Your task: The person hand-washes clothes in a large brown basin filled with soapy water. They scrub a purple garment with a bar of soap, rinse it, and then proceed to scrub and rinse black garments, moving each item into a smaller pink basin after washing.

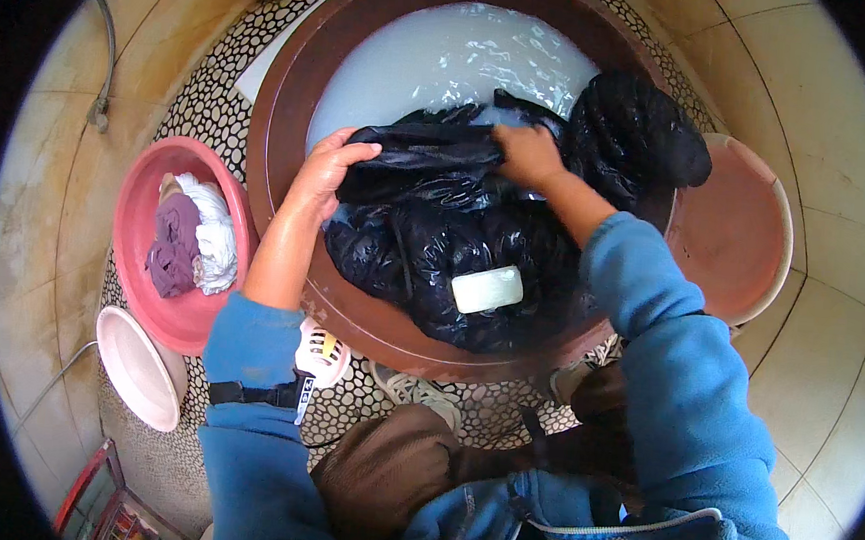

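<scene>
A wet black garment (449, 248) lies bunched in a large brown basin (284, 132) that holds cloudy, whitish water (417, 58). My left hand (334, 164) grips one end of a raised fold of the cloth, thumb on top. At the fold's other end, my right hand (528, 155) clutches the fabric; its fingertips are partly hidden. A pale bar of soap (487, 289) rests on the part of the garment nearest me. More of the black cloth (630, 133) is heaped over the basin's right rim.
Left of the basin stands a pink tub (133, 249) with purple cloth (175, 244) and white cloth (214, 236). Below it is a small pale basin (140, 370). A reddish tub (736, 231) sits at right. Tiled walls (842, 223) close in the space; a hose (105, 59) hangs left.
</scene>
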The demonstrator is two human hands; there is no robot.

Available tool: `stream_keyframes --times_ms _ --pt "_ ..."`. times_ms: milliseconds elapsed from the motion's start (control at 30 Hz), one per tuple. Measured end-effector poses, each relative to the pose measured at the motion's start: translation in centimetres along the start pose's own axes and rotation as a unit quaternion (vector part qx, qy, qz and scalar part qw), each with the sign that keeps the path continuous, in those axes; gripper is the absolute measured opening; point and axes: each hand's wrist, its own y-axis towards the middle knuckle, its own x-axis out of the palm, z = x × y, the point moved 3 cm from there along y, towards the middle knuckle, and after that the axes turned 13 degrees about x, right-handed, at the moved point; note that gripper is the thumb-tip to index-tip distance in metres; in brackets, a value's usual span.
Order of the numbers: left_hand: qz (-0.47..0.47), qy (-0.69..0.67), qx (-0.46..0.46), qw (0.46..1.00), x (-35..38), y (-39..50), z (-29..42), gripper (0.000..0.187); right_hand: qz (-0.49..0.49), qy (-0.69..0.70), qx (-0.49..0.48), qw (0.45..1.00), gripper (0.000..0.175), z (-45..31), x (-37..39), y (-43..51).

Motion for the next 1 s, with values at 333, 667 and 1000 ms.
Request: stream_keyframes --times_ms 333,667,1000 --pt "-0.036 -0.303 0.003 0.952 5.8 0.4 -0.7 0.051 -0.188 0.737 -0.125 0.637 0.045 -4.4 -6.1 -0.6" --pt "0.108 -0.417 -0.069 0.9 7.3 0.1 -3.6 0.041 0.287 0.325 -0.109 0.894 0.029 -13.4 -6.7 -4.3" --pt "-0.044 -0.414 -0.044 0.908 4.6 2.4 -3.3 0.024 0.356 0.375 -0.108 0.849 0.022 -14.6 -4.4 -5.0"
